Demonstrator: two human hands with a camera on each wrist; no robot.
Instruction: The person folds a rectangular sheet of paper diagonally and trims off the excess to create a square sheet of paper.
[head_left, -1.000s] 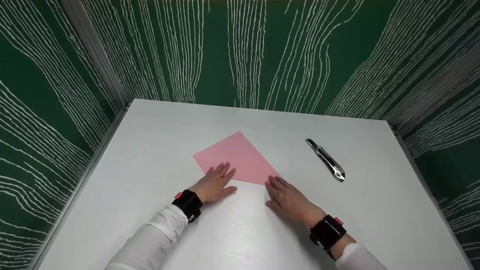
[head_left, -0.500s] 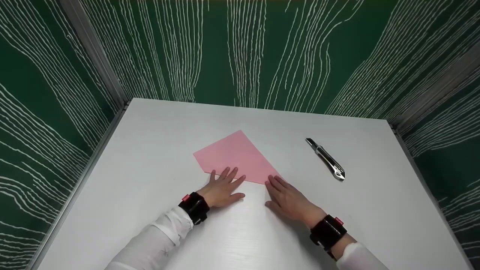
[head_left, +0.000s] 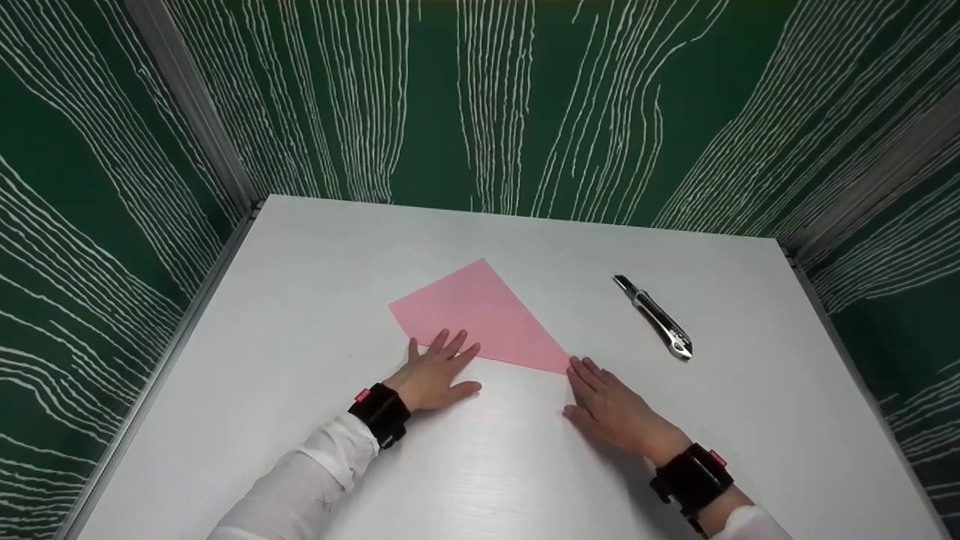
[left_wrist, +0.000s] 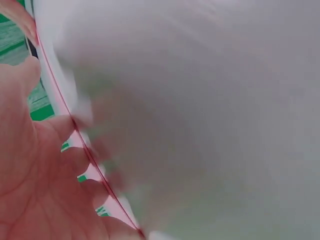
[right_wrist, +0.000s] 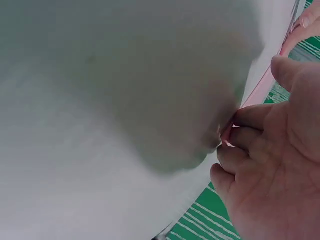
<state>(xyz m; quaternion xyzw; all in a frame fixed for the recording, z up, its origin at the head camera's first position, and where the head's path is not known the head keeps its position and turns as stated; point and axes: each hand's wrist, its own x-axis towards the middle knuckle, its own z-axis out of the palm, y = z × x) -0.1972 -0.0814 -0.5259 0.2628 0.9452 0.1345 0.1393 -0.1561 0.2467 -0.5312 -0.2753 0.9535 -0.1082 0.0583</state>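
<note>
A folded sheet of pink paper [head_left: 480, 311] lies flat on the white table [head_left: 315, 247], its near edge running roughly left to right. My left hand [head_left: 431, 375] rests on that near edge toward the left, fingers spread and straight, thumb pointing right over the table. At the paper's pointed right corner is my right hand [head_left: 611, 409], its straight fingertips touching the tip. In the left wrist view the pink paper [left_wrist: 102, 180] appears edge-on under the fingertips. The right wrist view has the pink paper [right_wrist: 260, 92] at the fingertips of the right hand [right_wrist: 275, 155].
A utility knife [head_left: 655, 319] lies on the table to the right of the paper, blade end pointing away and left. Green panels with white wavy lines [head_left: 495, 112] stand behind the table and along both sides. Both wrists carry black bands [head_left: 379, 414].
My right hand has slid right along the near edge to the paper's corner, uncovering the tip. The left hand moved slightly right, then back left. The utility knife stays in place.
</note>
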